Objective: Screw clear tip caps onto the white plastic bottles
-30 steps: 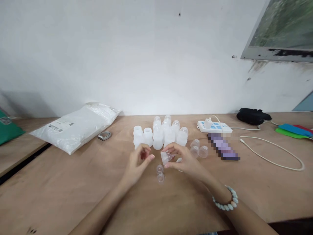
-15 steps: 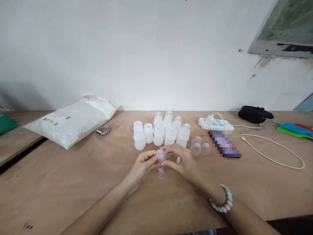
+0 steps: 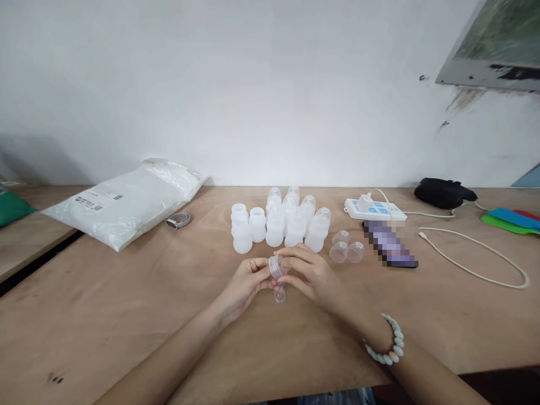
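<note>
Between both hands is a clear ribbed screw ring (image 3: 276, 268), tilted on its side. My left hand (image 3: 247, 284) pinches its left edge between thumb and fingers. My right hand (image 3: 310, 274) closes on the ring's right side, its fingertips covering part of it; a clear piece shows at those fingertips, too small to make out. Just below, a clear dome cap (image 3: 280, 294) rests on the table. Beyond the hands stand several white bottles topped with clear domes (image 3: 275, 225), and open-necked white bottles (image 3: 257, 225) to their left. Three clear dome caps (image 3: 338, 252) sit to the right.
A white plastic bag (image 3: 126, 202) and a grey-banded watch (image 3: 179, 220) lie at left. On the right are a power strip (image 3: 382, 212), a blurred phone (image 3: 388, 244), a white cable (image 3: 481, 281), a black case (image 3: 445, 193) and coloured flat pieces (image 3: 510, 220). A wall stands behind.
The ring has turned slightly, and my right fingers have moved closer over its right end. A small whitish piece seen under my right hand no longer shows. The view has shifted slightly.
</note>
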Demonstrator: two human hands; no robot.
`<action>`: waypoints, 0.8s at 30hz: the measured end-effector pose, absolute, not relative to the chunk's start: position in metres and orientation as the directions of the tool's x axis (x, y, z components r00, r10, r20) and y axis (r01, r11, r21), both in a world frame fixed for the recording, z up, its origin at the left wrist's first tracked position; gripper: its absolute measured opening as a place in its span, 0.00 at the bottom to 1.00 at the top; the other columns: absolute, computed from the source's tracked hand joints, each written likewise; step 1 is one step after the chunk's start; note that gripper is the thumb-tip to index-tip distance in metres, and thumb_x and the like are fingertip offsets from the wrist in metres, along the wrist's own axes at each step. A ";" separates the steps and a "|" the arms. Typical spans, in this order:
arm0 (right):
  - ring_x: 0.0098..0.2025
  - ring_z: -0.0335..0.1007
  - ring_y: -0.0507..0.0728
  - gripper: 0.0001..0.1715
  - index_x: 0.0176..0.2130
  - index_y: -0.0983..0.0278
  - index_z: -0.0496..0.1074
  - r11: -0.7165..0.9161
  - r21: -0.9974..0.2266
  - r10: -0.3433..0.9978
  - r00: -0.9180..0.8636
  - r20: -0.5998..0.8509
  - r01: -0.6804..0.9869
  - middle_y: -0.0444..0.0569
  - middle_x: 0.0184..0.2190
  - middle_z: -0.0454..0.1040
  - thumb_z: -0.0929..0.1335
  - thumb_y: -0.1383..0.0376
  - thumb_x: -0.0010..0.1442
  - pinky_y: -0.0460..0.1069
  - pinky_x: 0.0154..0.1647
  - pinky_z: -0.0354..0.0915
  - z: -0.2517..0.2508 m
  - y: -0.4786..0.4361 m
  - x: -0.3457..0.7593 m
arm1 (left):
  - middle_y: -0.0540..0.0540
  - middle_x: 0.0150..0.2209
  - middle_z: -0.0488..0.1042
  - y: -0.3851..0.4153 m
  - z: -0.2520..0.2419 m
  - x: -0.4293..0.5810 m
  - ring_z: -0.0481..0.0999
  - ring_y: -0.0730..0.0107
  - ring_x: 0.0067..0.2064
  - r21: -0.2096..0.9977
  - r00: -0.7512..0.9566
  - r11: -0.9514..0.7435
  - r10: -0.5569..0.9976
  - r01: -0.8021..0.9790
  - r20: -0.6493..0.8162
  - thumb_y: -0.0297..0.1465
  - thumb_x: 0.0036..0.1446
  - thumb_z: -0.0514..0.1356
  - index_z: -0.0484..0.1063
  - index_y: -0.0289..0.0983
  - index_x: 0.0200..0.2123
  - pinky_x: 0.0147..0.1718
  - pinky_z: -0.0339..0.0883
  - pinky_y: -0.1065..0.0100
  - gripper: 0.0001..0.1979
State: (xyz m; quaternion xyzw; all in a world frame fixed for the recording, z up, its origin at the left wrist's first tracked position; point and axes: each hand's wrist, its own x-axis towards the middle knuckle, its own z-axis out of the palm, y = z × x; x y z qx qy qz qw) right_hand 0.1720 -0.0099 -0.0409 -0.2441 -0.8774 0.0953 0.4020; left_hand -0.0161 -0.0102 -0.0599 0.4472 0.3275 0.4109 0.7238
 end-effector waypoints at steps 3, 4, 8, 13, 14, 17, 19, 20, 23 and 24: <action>0.45 0.70 0.62 0.02 0.41 0.65 0.71 0.862 -0.363 0.505 -0.555 0.661 0.352 0.57 0.46 0.74 0.67 0.67 0.68 0.56 0.44 0.71 -0.041 -0.009 0.172 | 0.46 0.28 0.76 -0.010 -0.058 -0.017 0.72 0.75 0.27 0.925 0.460 0.259 0.881 -0.279 -0.108 0.38 0.50 0.70 0.80 0.30 0.33 0.33 0.69 0.70 0.15; 0.45 0.70 0.62 0.01 0.40 0.64 0.71 0.857 -0.378 0.514 -0.550 0.658 0.349 0.56 0.45 0.74 0.68 0.68 0.67 0.56 0.44 0.71 -0.041 -0.010 0.171 | 0.46 0.28 0.76 -0.010 -0.057 -0.018 0.72 0.75 0.27 0.927 0.465 0.254 0.879 -0.276 -0.102 0.38 0.51 0.70 0.80 0.30 0.33 0.33 0.69 0.71 0.14; 0.43 0.72 0.60 0.10 0.42 0.62 0.69 0.802 -0.510 0.595 -0.491 0.637 0.310 0.52 0.42 0.75 0.73 0.67 0.62 0.54 0.42 0.71 -0.043 -0.012 0.169 | 0.46 0.29 0.77 -0.012 -0.050 -0.017 0.72 0.75 0.29 0.930 0.472 0.247 0.876 -0.271 -0.095 0.35 0.51 0.70 0.81 0.31 0.35 0.35 0.69 0.72 0.12; 0.38 0.72 0.57 0.21 0.51 0.63 0.68 0.772 -0.590 0.628 -0.432 0.648 0.238 0.52 0.41 0.75 0.74 0.65 0.59 0.51 0.38 0.71 -0.040 -0.013 0.168 | 0.47 0.27 0.75 -0.014 -0.045 -0.014 0.70 0.75 0.28 0.924 0.482 0.265 0.870 -0.275 -0.106 0.35 0.50 0.69 0.80 0.31 0.31 0.32 0.68 0.72 0.11; 0.38 0.71 0.57 0.19 0.49 0.63 0.70 0.773 -0.597 0.623 -0.436 0.650 0.213 0.51 0.40 0.75 0.74 0.66 0.59 0.51 0.38 0.70 -0.038 -0.014 0.168 | 0.47 0.27 0.75 -0.015 -0.044 -0.014 0.70 0.75 0.28 0.924 0.487 0.266 0.867 -0.275 -0.105 0.35 0.50 0.69 0.79 0.31 0.30 0.31 0.68 0.73 0.11; 0.36 0.70 0.56 0.15 0.44 0.63 0.73 0.737 -0.662 0.646 -0.436 0.627 0.139 0.49 0.36 0.73 0.75 0.66 0.56 0.50 0.35 0.70 -0.032 -0.016 0.166 | 0.48 0.26 0.73 -0.016 -0.045 -0.013 0.70 0.75 0.28 0.923 0.499 0.274 0.859 -0.270 -0.109 0.35 0.50 0.68 0.76 0.32 0.27 0.30 0.67 0.73 0.10; 0.36 0.69 0.56 0.15 0.42 0.63 0.74 0.691 -0.718 0.676 -0.429 0.599 0.085 0.49 0.34 0.73 0.76 0.66 0.54 0.49 0.34 0.69 -0.028 -0.018 0.165 | 0.49 0.24 0.72 -0.016 -0.046 -0.013 0.68 0.76 0.27 0.921 0.504 0.278 0.857 -0.272 -0.110 0.33 0.49 0.67 0.75 0.32 0.27 0.28 0.65 0.75 0.09; 0.36 0.69 0.56 0.15 0.42 0.62 0.75 0.661 -0.748 0.693 -0.429 0.580 0.057 0.48 0.34 0.73 0.76 0.67 0.53 0.49 0.34 0.69 -0.027 -0.019 0.165 | 0.50 0.23 0.71 -0.016 -0.047 -0.013 0.66 0.78 0.26 0.921 0.504 0.275 0.857 -0.275 -0.106 0.32 0.48 0.67 0.75 0.32 0.26 0.27 0.63 0.76 0.08; 0.35 0.69 0.56 0.14 0.41 0.59 0.76 0.542 -0.840 0.758 -0.419 0.500 -0.022 0.47 0.34 0.73 0.76 0.67 0.53 0.50 0.34 0.70 -0.022 -0.018 0.173 | 0.52 0.20 0.66 -0.014 -0.048 -0.015 0.62 0.78 0.23 0.924 0.495 0.260 0.864 -0.281 -0.093 0.31 0.46 0.67 0.74 0.32 0.24 0.26 0.63 0.75 0.08; 0.34 0.70 0.56 0.14 0.41 0.58 0.76 0.503 -0.863 0.784 -0.391 0.482 -0.055 0.46 0.34 0.73 0.76 0.65 0.54 0.50 0.34 0.71 -0.020 -0.017 0.178 | 0.52 0.20 0.65 -0.013 -0.048 -0.017 0.61 0.78 0.23 0.923 0.473 0.254 0.876 -0.288 -0.093 0.31 0.46 0.67 0.73 0.32 0.23 0.26 0.64 0.75 0.08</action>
